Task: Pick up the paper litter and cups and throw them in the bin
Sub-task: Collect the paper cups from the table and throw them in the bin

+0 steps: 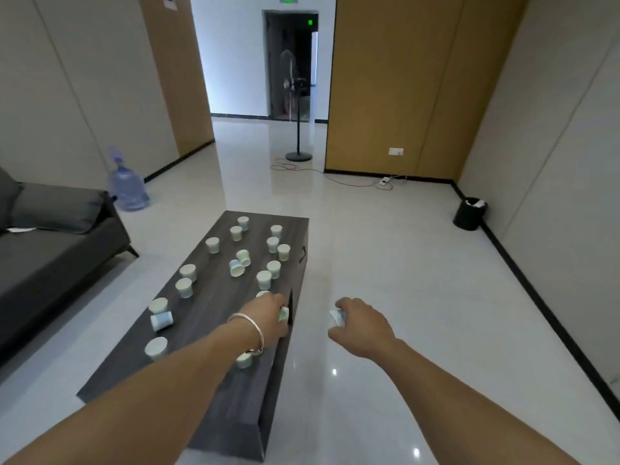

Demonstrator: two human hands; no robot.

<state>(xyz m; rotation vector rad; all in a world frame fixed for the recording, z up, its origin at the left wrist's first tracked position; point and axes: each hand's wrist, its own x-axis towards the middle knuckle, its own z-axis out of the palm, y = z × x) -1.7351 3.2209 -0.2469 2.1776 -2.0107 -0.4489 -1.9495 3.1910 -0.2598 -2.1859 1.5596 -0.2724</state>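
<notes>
1. Your left hand (268, 315), with a silver bangle (250, 330) on its wrist, curls round a small pale green paper cup (284, 313) at the right edge of the long dark wooden desk (208, 297).
2. Your right hand (362, 325) grips a second pale cup (336, 317) above the glossy white floor (402, 263), just beside the desk.
3. Many more pale paper cups (264, 279) are scattered over the desk. Most stand upright and a few lie on their sides.
4. The round black bin (468, 218) stands by the right wall, well apart from the desk, with white paper (478, 203) showing at its rim.
5. A grey sofa (50, 250) sits left of the desk.
</notes>
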